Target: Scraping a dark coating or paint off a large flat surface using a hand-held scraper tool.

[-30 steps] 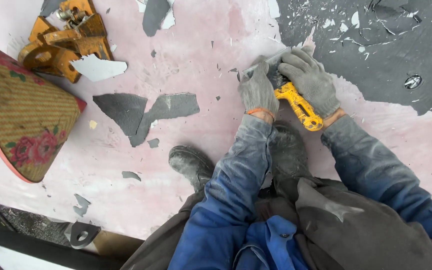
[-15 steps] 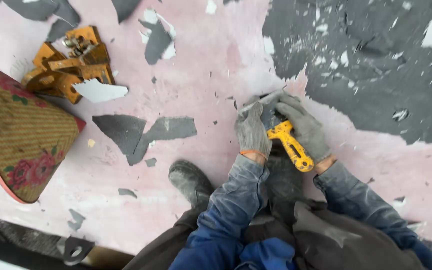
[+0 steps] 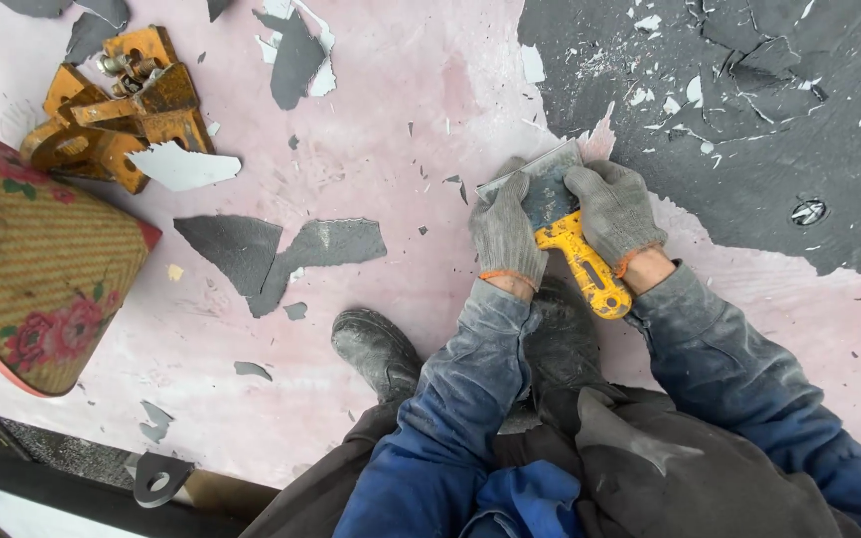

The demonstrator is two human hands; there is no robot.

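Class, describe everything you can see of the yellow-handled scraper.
The scraper has a worn yellow plastic handle with dark marks and a wide, flat grey metal blade. It lies low against the pink surface, blade edge at the border of the dark grey coating. The gloved left hand presses on the blade; the gloved right hand covers the handle's top.

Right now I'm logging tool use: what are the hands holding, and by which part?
A yellow scraper. The right hand grips the handle's top near the blade; the left hand presses on the blade.
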